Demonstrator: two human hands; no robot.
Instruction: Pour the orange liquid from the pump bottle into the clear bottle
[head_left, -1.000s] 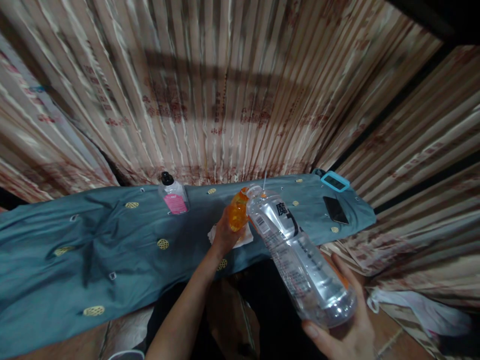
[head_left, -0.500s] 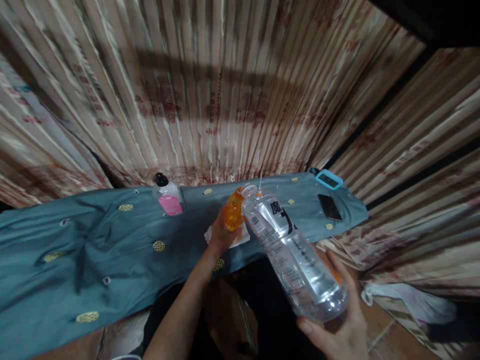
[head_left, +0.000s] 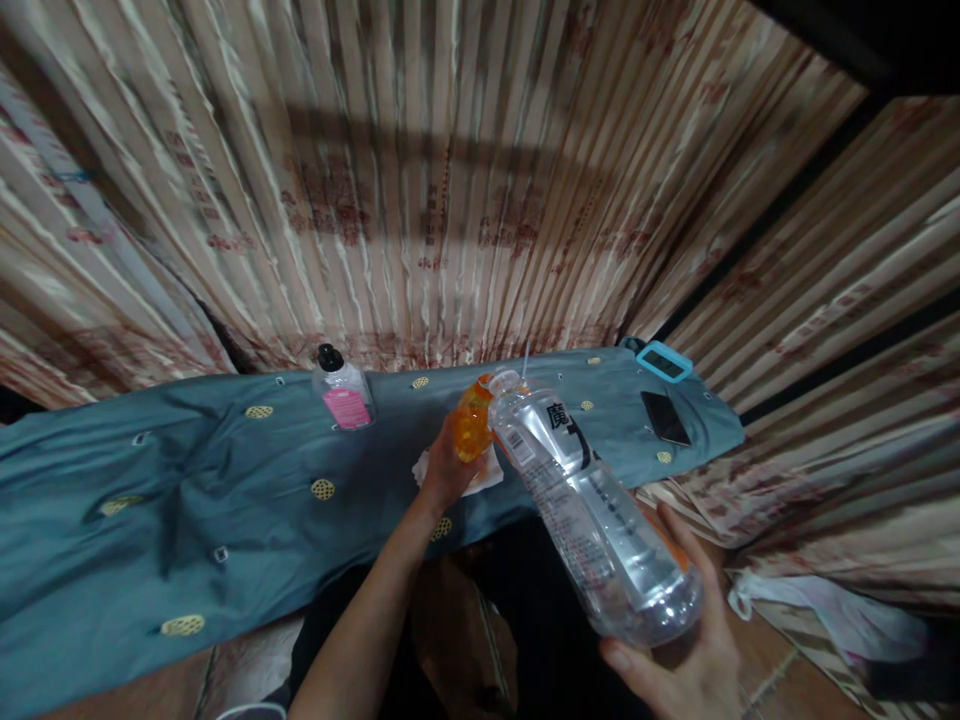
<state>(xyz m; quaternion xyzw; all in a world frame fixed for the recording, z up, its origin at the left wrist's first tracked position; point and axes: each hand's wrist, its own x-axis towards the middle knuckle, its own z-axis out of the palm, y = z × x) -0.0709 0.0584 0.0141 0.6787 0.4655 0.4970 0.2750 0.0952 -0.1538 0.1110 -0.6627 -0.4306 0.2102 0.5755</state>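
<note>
My right hand grips the base of a large clear plastic bottle with a silver label and black lettering. The bottle is tilted, its uncapped mouth up and to the left. My left hand is wrapped around a small orange bottle. The two bottle mouths are close together; I cannot tell whether they touch. A thin pale stick shows just behind the large bottle's neck. Crumpled white tissue lies under my left hand on the blue-green cloth.
A clear bottle with a pink label and black cap stands at the left. A light-blue-framed device and a dark phone lie at the right end. Striped curtains hang behind, and a white plastic bag sits on the floor.
The whole view has shifted slightly, moving the scene a little to the right. Both hands keep their grips, and the bottles hold nearly the same pose.
</note>
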